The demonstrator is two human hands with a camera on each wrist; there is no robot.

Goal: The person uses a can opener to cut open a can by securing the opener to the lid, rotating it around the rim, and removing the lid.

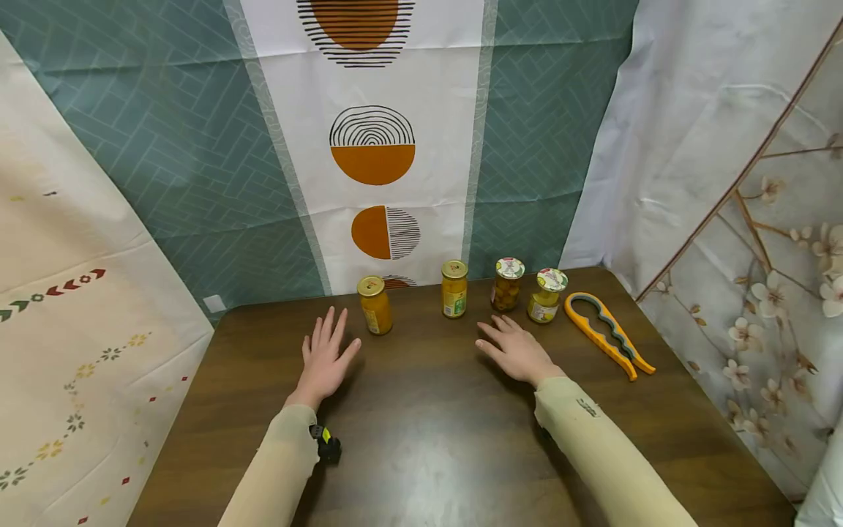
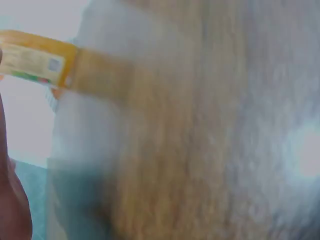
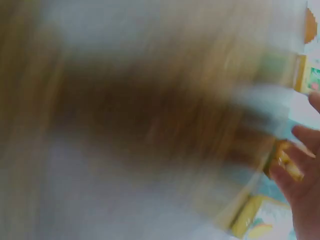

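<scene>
My left hand [image 1: 324,364] is spread with straight fingers, palm down, left of a gold-lidded glass jar [image 1: 375,307] of orange-yellow contents. It holds nothing. Towards the right, my right hand [image 1: 516,351] also has its fingers extended and nothing in its grasp. Just beyond its fingertips stands a jar of dark olive-like pieces [image 1: 506,291] with a patterned white lid. Beside that is a shorter jar of yellow-green contents [image 1: 544,302], its lid similarly patterned. A second gold-lidded jar [image 1: 454,294] stands between the hands. All the jars are upright and closed.
An orange jar opener [image 1: 609,338] with grey toothed inner edges lies at the right of the brown wooden table [image 1: 421,446]. Patterned cloth [image 1: 435,176] hangs close behind the jars, and more cloth flanks both sides. A black device [image 1: 327,446] sits at the left wrist.
</scene>
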